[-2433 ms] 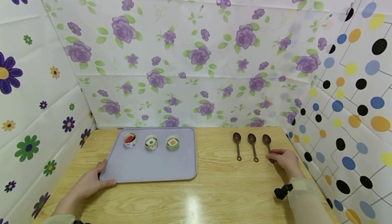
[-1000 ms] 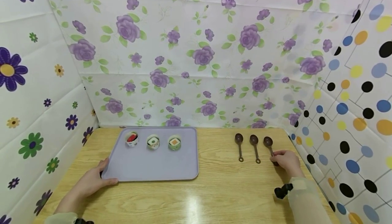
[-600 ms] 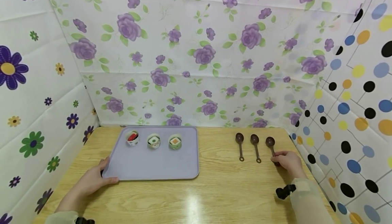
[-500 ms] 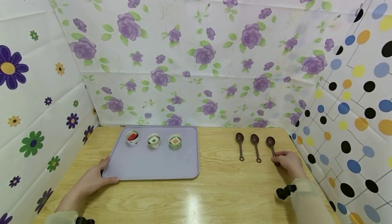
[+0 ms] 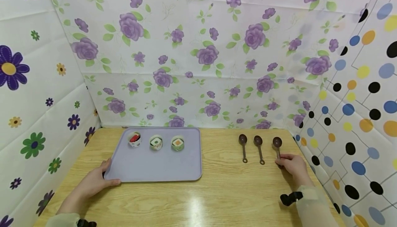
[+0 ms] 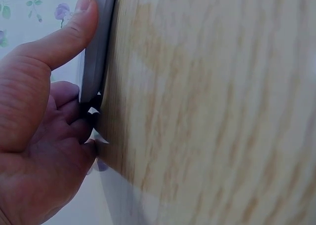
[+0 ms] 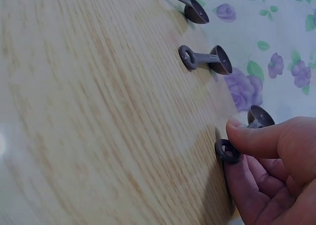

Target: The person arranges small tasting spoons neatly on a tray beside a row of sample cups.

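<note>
My right hand [image 5: 293, 165] pinches the handle of a dark brown spoon [image 5: 277, 142] between thumb and fingers, near the table's right side. In the right wrist view the ring [image 7: 227, 151] at that handle's end shows just beside the thumb, low over the wood. Left of it lie two like spoons, a middle one [image 5: 258, 140] and a left one [image 5: 243, 139]. Over at the left, my left hand [image 5: 91, 182] holds the near left corner of a pale lilac tray [image 5: 155, 168], thumb along the front edge. In the left wrist view the fingers curl around that corner.
Three small patterned cups stand in a row on the tray's far half: one with red contents [image 5: 134, 140], one white and green [image 5: 156, 142], one with an orange square [image 5: 177, 143]. Behind the wooden table [image 5: 229, 189] hangs a flowered cloth [image 5: 186, 65].
The right-hand spoon's bowl has swung to the right, so its handle now points more straight away from me. The left hand has kept its hold on the tray. The head view has shifted slightly.
</note>
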`<state>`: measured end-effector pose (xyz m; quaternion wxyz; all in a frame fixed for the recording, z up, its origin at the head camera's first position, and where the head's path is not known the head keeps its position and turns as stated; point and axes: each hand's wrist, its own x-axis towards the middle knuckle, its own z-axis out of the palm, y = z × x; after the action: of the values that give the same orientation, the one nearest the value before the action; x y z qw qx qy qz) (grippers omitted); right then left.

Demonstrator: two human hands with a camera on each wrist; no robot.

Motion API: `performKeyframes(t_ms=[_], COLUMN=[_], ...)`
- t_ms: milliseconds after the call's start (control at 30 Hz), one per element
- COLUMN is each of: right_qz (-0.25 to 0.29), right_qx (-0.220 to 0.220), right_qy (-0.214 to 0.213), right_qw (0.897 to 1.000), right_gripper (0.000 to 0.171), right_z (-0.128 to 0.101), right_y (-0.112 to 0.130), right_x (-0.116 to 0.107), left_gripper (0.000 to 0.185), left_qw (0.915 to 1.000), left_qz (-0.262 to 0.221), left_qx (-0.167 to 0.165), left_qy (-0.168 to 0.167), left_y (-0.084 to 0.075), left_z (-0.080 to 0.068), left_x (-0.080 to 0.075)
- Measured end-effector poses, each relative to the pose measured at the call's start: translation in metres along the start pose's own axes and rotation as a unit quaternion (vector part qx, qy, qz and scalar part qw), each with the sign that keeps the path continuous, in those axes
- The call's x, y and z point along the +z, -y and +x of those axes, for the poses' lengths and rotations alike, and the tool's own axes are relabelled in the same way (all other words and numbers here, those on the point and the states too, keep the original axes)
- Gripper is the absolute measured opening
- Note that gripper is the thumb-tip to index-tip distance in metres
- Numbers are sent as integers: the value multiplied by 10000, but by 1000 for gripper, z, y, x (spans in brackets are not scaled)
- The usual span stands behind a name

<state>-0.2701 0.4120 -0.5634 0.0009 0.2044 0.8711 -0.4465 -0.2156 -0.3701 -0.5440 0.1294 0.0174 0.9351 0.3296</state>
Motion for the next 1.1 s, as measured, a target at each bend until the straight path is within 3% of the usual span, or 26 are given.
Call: performKeyframes(t_ms=[167, 467, 833, 1100], right_qz=[118, 817, 1629, 1680], right_qx=[-33, -88, -3, -70], right_qy=[3, 41, 125, 139], right_qw=[9999, 9966, 9866, 9857], right_gripper=[54, 55, 56, 58], right_z=[-4, -8, -15, -23], right_y=[0, -2, 6, 17], right_x=[0, 5, 17, 31], left_gripper=[129, 129, 130, 130], left_qw=[10000, 10000, 10000, 9999], left_qz=[21, 82, 14, -8], left_qx=[16, 29, 42, 116], left_qy=[-4, -21, -27, -102], left_y=[0, 2, 5, 7], left_z=[0, 0, 2, 1], left_x=[0, 1, 1, 2])
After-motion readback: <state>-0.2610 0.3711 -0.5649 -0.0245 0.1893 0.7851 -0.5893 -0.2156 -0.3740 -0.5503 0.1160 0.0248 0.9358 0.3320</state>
